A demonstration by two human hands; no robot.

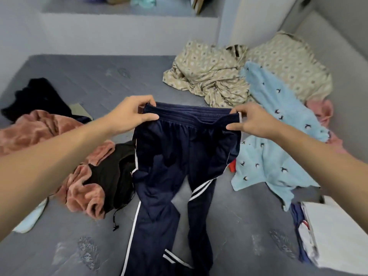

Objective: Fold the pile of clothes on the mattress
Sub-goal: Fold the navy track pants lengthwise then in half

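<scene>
A grey mattress (pixel 83 80) fills the floor of a pale-walled corner, and clothes lie scattered across it on both sides; in the middle, up in the air, hang the navy track pants (pixel 171 156), white stripes running down the legs, waistband stretched wide between two bare hands. The left hand (pixel 131 114) pinches the left end of the waistband, thumb on the near side, fingers curled over the top edge; the right hand (pixel 253 121) grasps the right end the same way, thumb out in front, fingertips tucked over the elastic. The legs dangle down toward the camera, one twisted a little so its stripes cross, and the lower parts lie on the mattress at the bottom of the view.

To the left sits a rumpled pink fleece garment (pixel 45 130), with a black garment (pixel 111 172) bunched against it and a drawcord trailing onto the mattress; farther back on that side lies another dark piece (pixel 33 98). To the right, a light blue fleece with small bird prints (pixel 276 152) sprawls just beside the pants; behind it a beige patterned cloth (pixel 211 76) is heaped in the corner. At the lower right a white flat thing (pixel 334 236) rests on a few folded pieces, though what it is cannot be told.
</scene>
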